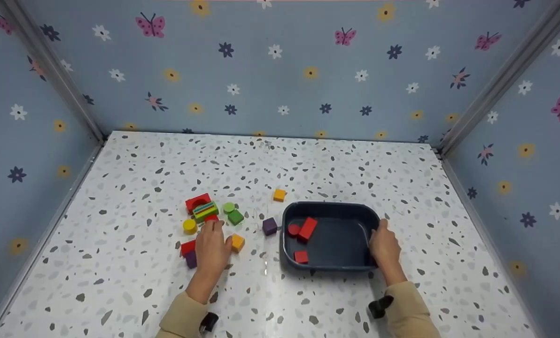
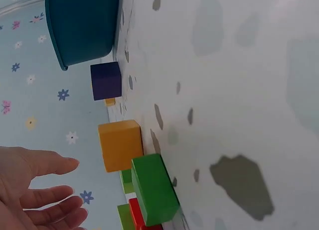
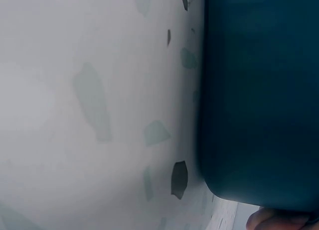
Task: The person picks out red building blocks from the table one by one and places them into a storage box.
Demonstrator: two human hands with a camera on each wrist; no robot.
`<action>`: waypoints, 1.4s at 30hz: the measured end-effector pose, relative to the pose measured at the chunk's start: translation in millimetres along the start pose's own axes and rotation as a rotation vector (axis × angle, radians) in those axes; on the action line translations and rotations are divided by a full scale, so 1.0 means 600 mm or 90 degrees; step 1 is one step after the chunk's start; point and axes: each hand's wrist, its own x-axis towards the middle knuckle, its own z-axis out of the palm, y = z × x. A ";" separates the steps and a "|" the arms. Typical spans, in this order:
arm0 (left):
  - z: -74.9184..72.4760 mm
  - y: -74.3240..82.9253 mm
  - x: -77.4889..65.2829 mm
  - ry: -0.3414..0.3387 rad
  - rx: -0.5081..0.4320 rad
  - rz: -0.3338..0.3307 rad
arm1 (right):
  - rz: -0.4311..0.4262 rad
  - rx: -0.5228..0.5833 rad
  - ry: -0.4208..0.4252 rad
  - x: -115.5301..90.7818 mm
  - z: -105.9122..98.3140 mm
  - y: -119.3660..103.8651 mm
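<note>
My left hand hovers over a loose group of wooden blocks, fingers reaching toward a small red block. In the left wrist view its thumb and fingers are apart, with nothing between them. An orange cube stands beside the thumb; a green block is close by in the left wrist view. My right hand grips the right rim of a dark blue basin. Inside the basin, toward its left side, lie a red round piece, a red rectangular block and a small red block.
Around the left hand are a red arch block, a yellow cylinder, a green round piece and a purple block. A purple cube and an orange cube sit left of the basin. Patterned panels border the speckled table.
</note>
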 end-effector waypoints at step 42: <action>-0.012 -0.079 0.014 -0.164 0.103 -0.057 | -0.004 0.007 0.004 0.000 -0.001 -0.001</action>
